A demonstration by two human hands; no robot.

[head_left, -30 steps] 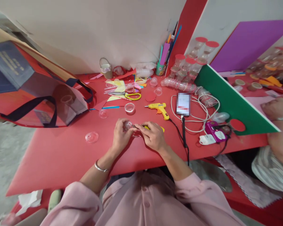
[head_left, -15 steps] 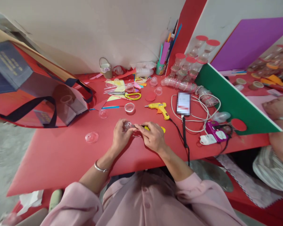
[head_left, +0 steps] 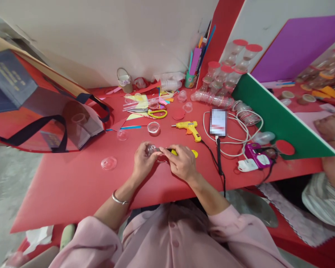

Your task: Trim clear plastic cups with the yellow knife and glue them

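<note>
Near the table's front edge, my left hand [head_left: 144,159] is closed around a small clear plastic cup [head_left: 150,149]. My right hand [head_left: 182,162] grips a slim tool with a yellow handle [head_left: 194,153] and a dark front part. The tool's front reaches the cup at my left thumb; its tip is hidden, so its exact kind does not show. Below the fingers a clear rim is partly visible. Just beyond my hands, another clear cup [head_left: 153,128] stands on the table. A yellow glue gun [head_left: 188,128] lies to its right.
Clear domed pieces [head_left: 108,163] lie on the left. Yellow-handled scissors [head_left: 157,113] rest among paper scraps. Rightward are a phone [head_left: 218,122], white cable, a purple power adapter [head_left: 257,156] and a green divider [head_left: 279,119]. A red bag [head_left: 80,134] stands left; another person's arm [head_left: 333,156] is at right.
My hands stay nearly in place, still holding the cup and the yellow-handled tool. The view has shifted slightly; things at the right appear a little further right.
</note>
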